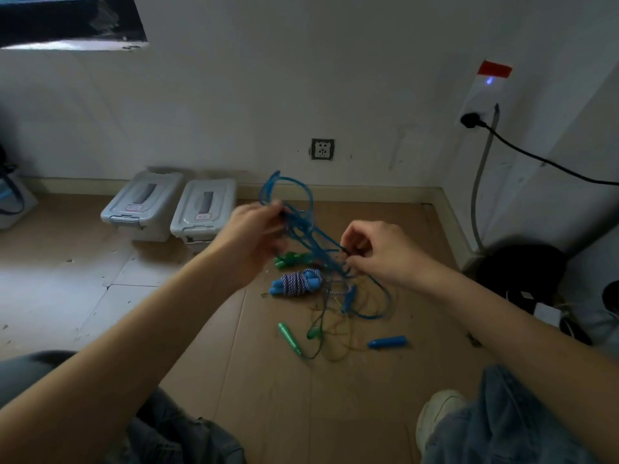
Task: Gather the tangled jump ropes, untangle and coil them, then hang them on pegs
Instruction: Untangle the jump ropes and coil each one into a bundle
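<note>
Dim, bluish – wide-angle edge warp, soft blur.

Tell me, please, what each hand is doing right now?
Left hand: grips the blue rope.
Right hand: pinches the same blue rope.

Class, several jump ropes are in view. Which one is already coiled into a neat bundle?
The purple-and-white striped rope with pale blue handles, wound tightly on the floor below the left hand. The blue rope is held up in loose loops; the thin green rope sprawls tangled.
</note>
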